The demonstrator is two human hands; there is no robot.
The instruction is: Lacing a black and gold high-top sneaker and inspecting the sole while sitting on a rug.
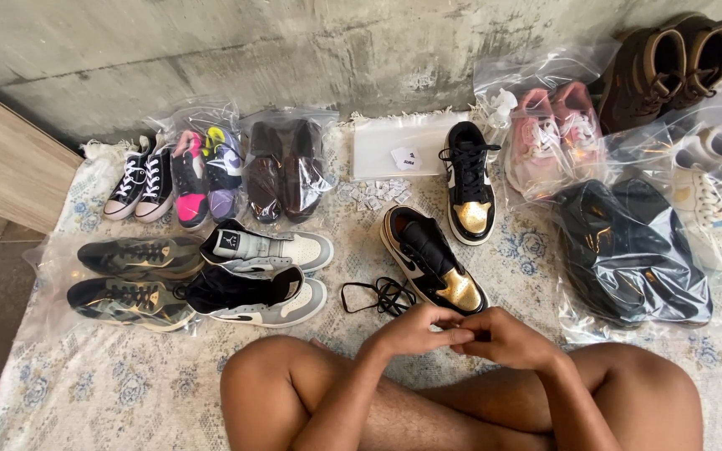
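1. Left hand (415, 330) and right hand (507, 338) together just above the crossed legs (461, 401), fingertips touching each other.
2. Fingers of both hands curled inward and pinched at the meeting point; whether anything small sits between them, cannot tell.
3. Nearest thing: a black, white and gold shoe (433, 269) lying tilted on the patterned rug (127, 392), its gold toe just beyond the left hand's knuckles, unlaced.
4. Loose black shoelace (378, 296) coiled on the rug just beside that shoe, near the left hand, not touched.
5. Matching second gold-toed shoe (470, 184) standing upright farther back, laced, apart from the first.
6. Flat clear bag (399, 146) with a small white card behind the shoes, against the concrete wall (294, 50); small white packets (373, 194) scattered in front of it.
7. On the left: grey, white and black high-top pair (265, 276) lying on its side, unbagged; dark pair in a clear bag (131, 280) beside it.
8. Back row left: black and white canvas pair (139, 184), bagged pink and purple pair (205, 171), bagged dark brown pair (286, 171).
9. On the right: bagged pink pair (553, 134), bagged black pair (628, 250), bagged white pair (712, 196), brown boots (666, 71) near the wall.
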